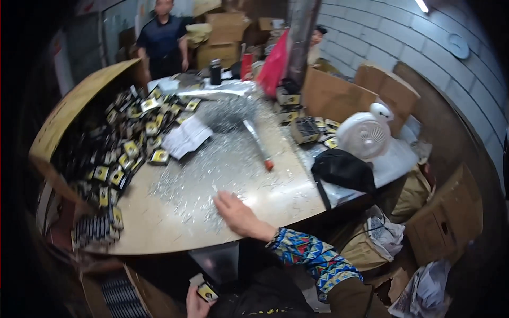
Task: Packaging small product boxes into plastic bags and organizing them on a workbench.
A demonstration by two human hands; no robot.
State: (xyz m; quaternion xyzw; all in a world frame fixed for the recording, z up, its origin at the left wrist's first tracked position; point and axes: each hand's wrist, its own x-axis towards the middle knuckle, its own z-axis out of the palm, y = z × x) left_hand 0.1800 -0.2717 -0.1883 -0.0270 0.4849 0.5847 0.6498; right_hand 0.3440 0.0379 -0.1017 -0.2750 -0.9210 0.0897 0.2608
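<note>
Your right hand (237, 213) lies open, palm down, on small metal pins (212, 175) strewn across the bench (159, 233), while your left hand (197, 303) grips a small packet (207, 292).

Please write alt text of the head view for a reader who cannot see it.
The right hand lies flat on a table strewn with small shiny metal bits, while the left hand holds a small black-and-yellow packet near the lap. Many similar packets spill from a cardboard box at left.
</note>
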